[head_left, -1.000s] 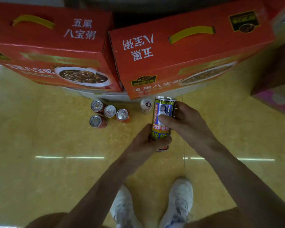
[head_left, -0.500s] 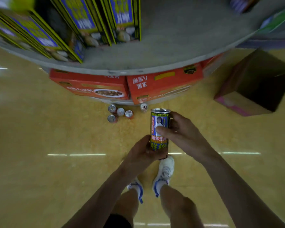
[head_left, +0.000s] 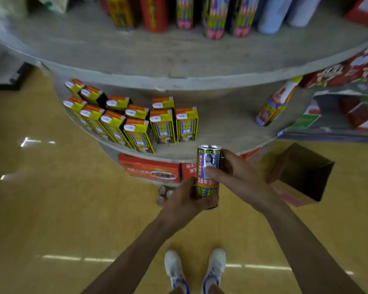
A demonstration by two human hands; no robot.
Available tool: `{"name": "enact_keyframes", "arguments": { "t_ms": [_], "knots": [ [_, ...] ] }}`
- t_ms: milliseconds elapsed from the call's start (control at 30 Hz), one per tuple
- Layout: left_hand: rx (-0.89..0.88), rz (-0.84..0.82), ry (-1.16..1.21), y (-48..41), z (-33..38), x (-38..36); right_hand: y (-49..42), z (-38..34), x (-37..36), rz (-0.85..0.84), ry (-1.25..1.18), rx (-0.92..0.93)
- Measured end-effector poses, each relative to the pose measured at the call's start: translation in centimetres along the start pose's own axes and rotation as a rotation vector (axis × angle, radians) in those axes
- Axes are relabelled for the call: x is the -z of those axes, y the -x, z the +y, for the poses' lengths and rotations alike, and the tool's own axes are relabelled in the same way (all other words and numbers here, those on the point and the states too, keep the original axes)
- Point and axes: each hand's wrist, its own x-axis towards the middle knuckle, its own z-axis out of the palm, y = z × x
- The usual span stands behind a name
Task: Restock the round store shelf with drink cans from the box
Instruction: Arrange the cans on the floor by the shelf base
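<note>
Yellow drink cartons (head_left: 134, 124) stand on the left of the round shelf's (head_left: 221, 124) lower tier. Just before that tier's near edge, the left hand (head_left: 185, 200) grips the bottom of an upright drink can (head_left: 207, 158), and the right hand (head_left: 240, 177) wraps its upper part. An open cardboard box (head_left: 306, 166) lies on the floor to the right.

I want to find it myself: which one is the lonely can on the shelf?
Look at the round shelf, at the tier with the yellow cartons. Far right of them, past a bare gap, is the can. It alone stands apart, tall and round, not boxy.
</note>
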Motion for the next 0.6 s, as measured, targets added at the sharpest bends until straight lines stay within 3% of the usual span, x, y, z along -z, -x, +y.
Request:
{"name": "enact_keyframes", "arguments": {
  "t_ms": [267,600],
  "knots": [
    [-0.202,0.038,-0.097,2.3,7.5,4.1,0.7,-8.7,-0.6,0.096,0.127,0.206],
    [-0.373,0.06,-0.094,1.4,13.6,6.7,-0.2,-14.6,0.0,0.165,0.241,0.372]
  ]
}}
